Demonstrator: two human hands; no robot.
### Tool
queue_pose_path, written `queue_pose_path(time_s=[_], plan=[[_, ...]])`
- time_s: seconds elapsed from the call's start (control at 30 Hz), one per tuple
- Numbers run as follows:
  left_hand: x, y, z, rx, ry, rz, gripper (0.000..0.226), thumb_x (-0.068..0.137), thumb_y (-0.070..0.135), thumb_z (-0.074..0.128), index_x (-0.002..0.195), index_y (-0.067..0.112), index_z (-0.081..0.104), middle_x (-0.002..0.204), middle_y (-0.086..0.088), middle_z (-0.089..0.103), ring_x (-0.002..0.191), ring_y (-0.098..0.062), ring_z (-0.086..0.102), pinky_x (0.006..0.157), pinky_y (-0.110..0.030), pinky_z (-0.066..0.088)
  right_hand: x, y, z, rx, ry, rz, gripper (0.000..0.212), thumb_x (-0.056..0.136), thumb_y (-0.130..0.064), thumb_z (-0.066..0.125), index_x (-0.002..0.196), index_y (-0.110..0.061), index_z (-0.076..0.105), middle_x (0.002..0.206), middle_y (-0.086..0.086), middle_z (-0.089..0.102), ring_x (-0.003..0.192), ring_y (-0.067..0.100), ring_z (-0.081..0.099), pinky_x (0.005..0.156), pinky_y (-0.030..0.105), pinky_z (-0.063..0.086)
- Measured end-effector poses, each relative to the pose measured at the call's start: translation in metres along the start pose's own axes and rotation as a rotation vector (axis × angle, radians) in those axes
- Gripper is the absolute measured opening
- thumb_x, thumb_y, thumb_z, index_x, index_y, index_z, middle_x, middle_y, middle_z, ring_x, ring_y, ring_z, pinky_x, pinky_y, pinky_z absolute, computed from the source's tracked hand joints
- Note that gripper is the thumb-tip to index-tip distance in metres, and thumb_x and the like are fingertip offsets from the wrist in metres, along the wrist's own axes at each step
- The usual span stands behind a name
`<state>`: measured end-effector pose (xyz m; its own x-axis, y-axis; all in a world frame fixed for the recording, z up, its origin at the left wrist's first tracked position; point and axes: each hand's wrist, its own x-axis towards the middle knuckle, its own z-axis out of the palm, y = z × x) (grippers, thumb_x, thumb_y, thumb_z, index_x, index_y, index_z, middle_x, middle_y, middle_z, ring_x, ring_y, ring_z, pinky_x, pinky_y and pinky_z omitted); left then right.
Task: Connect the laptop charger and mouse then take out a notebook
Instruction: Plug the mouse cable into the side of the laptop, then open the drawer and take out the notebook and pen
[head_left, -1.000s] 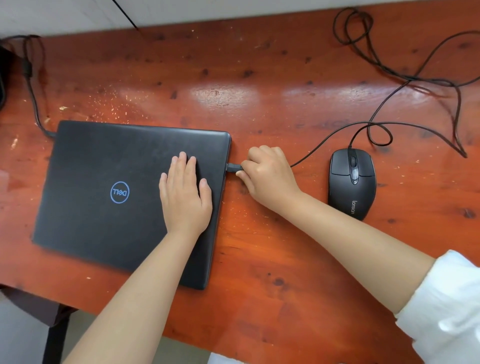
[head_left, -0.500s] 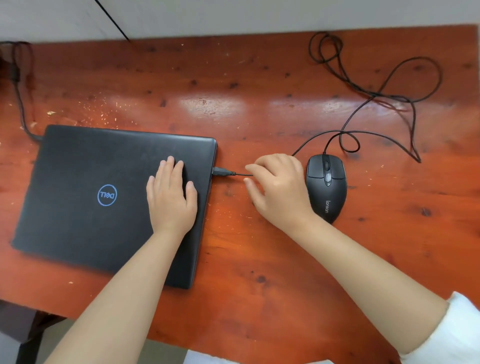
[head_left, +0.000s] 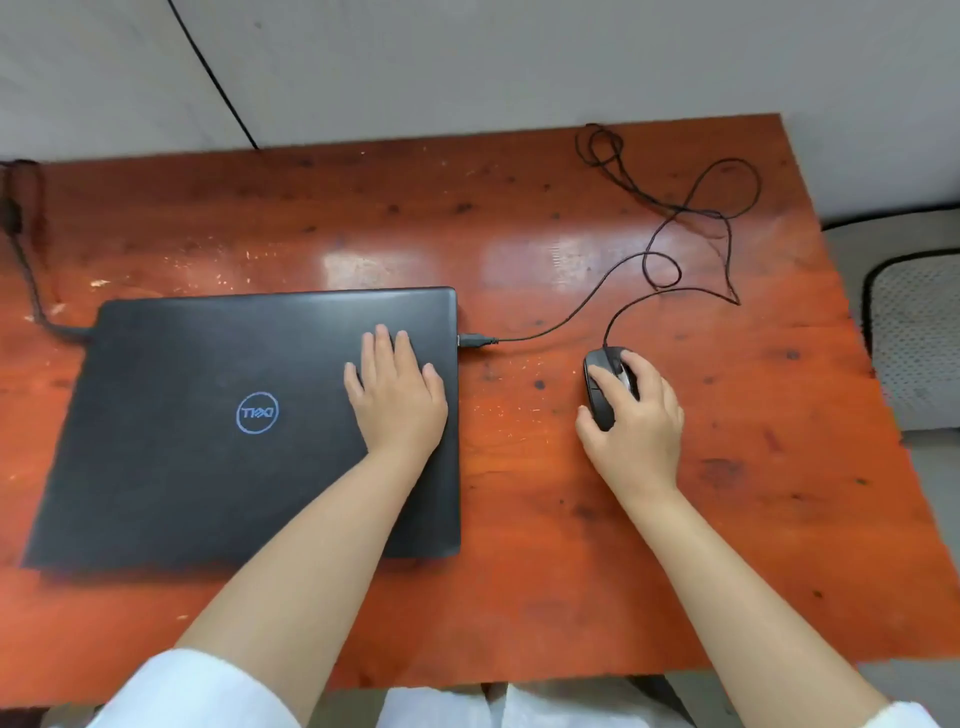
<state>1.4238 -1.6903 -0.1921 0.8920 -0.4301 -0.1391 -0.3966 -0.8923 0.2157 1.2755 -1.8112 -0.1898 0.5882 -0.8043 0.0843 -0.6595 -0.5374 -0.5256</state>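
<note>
A closed black laptop (head_left: 208, 415) lies on the left of the red wooden table (head_left: 519, 597). My left hand (head_left: 397, 397) rests flat on its lid near the right edge, fingers apart. A USB plug (head_left: 475, 340) sits in the laptop's right side, and its thin black mouse cable (head_left: 691, 228) loops across the table's far right. My right hand (head_left: 641, 415) covers and grips the black mouse (head_left: 600, 389) to the right of the laptop. The charger cable (head_left: 31, 280) runs into the laptop's far left corner. No notebook is in view.
A grey wall runs behind the table. A grey mesh chair seat (head_left: 914, 332) stands off the table's right edge. White clothing shows at the bottom, below the table's near edge.
My right hand has let go of the USB plug, now seated in the laptop's side, and moved right onto the mouse. My left hand stays on the lid. The camera has pulled back.
</note>
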Motion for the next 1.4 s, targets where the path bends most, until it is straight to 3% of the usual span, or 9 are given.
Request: queue_pose_path(time_s=[0.27, 0.43, 0.6, 0.9, 1.1, 1.23, 1.4], plan=[[-0.035, -0.064, -0.016, 0.111, -0.113, 0.198, 0.053, 0.095, 0.034, 0.034, 0.141, 0.01, 0.025, 0.155, -0.009, 0.018, 0.144, -0.021, 0.011, 0.115, -0.045, 0.017, -0.069, -0.022, 0.013, -0.115, -0.048, 0.156, 0.04, 0.076, -0.012, 0.07, 0.115, -0.011, 0.063, 0.137, 0.017, 0.05, 0.122, 0.04, 0.044, 0.094, 0.05, 0.041], [-0.061, -0.105, -0.031, 0.113, -0.082, 0.23, 0.049, 0.095, 0.031, 0.036, 0.139, 0.009, 0.032, 0.153, -0.012, 0.024, 0.142, -0.023, 0.016, 0.113, -0.043, 0.022, -0.074, -0.028, 0.003, -0.237, -0.148, 0.155, 0.048, 0.084, -0.031, 0.063, 0.129, -0.02, 0.051, 0.15, 0.012, 0.032, 0.139, 0.035, 0.022, 0.11, 0.049, 0.023], [-0.102, -0.147, -0.05, 0.073, -0.019, 0.263, 0.045, 0.093, 0.024, 0.042, 0.137, 0.01, 0.038, 0.15, -0.015, 0.032, 0.14, -0.026, 0.024, 0.109, -0.044, 0.026, -0.128, -0.071, -0.002, -0.174, -0.042, 0.074, 0.041, 0.086, -0.022, 0.06, 0.124, -0.009, 0.055, 0.143, 0.019, 0.041, 0.136, 0.034, 0.03, 0.11, 0.049, 0.023], [-0.236, -0.266, -0.044, 0.13, 0.009, 0.266, 0.045, 0.091, 0.024, 0.046, 0.135, 0.016, 0.041, 0.145, -0.013, 0.04, 0.137, -0.028, 0.029, 0.108, -0.043, 0.029, -0.31, -0.121, 0.047, -0.135, -0.195, -0.133, 0.041, 0.088, -0.026, 0.055, 0.125, -0.008, 0.053, 0.142, 0.016, 0.043, 0.132, 0.027, 0.036, 0.109, 0.043, 0.025], [-0.286, -0.341, -0.017, 0.233, -0.167, 0.139, 0.048, 0.093, 0.028, 0.041, 0.138, 0.018, 0.032, 0.147, -0.008, 0.037, 0.138, -0.022, 0.026, 0.109, -0.04, 0.029, -0.381, -0.115, 0.089, -0.181, -0.38, 0.048, 0.042, 0.091, -0.029, 0.049, 0.129, -0.011, 0.048, 0.145, 0.009, 0.041, 0.134, 0.021, 0.034, 0.109, 0.037, 0.026], [-0.272, -0.374, 0.01, 0.218, -0.204, 0.084, 0.048, 0.09, 0.024, 0.044, 0.135, 0.014, 0.035, 0.139, -0.009, 0.044, 0.132, -0.025, 0.033, 0.102, -0.039, 0.036, -0.385, -0.102, 0.122, -0.187, -0.368, 0.215, 0.039, 0.09, -0.024, 0.05, 0.124, -0.006, 0.052, 0.135, 0.015, 0.05, 0.124, 0.03, 0.043, 0.1, 0.04, 0.037], [-0.245, -0.407, 0.067, 0.094, -0.25, 0.013, 0.045, 0.089, 0.023, 0.047, 0.13, 0.006, 0.041, 0.129, -0.018, 0.051, 0.121, -0.033, 0.042, 0.094, -0.043, 0.041, -0.38, -0.081, 0.182, -0.104, -0.337, 0.392, 0.043, 0.092, -0.026, 0.05, 0.128, -0.002, 0.047, 0.132, 0.022, 0.05, 0.121, 0.037, 0.045, 0.098, 0.044, 0.041]])
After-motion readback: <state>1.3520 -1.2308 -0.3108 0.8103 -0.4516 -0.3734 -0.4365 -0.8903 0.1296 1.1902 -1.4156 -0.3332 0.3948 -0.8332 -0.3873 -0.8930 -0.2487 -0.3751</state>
